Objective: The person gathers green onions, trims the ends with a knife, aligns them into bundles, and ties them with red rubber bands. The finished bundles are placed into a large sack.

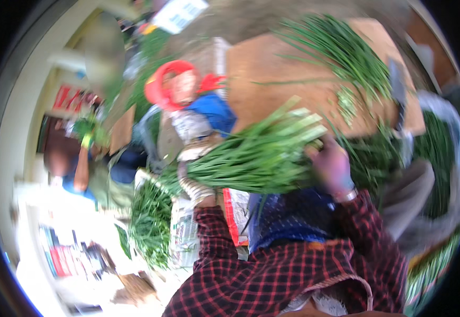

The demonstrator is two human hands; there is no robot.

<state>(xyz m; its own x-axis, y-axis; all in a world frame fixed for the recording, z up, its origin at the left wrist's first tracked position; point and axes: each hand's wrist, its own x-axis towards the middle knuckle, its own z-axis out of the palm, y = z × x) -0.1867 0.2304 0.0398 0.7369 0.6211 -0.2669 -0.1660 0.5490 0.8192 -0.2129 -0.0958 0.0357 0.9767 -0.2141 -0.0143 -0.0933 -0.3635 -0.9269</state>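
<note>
A thick bunch of long green leaves, like garlic chives (249, 158), lies across in front of me, its pale stem ends towards the upper right. My left hand (194, 174), in a striped glove, grips its leafy left part. At the stem end is my right hand (331, 164), blurred, its fingers curled against the stems. Beyond it, a wooden board (269, 67) bears a second bunch of green leaves (340, 51), small cut pieces (346, 105) and a knife (398, 87) at its right edge.
A red tape-like ring (166, 85) and a blue cloth or bag (212, 111) are left of the board. A heap of greens (150, 222) stands at the lower left, a bag of greens (435, 158) at the right. Another person (81, 170) is at the far left, holding greens.
</note>
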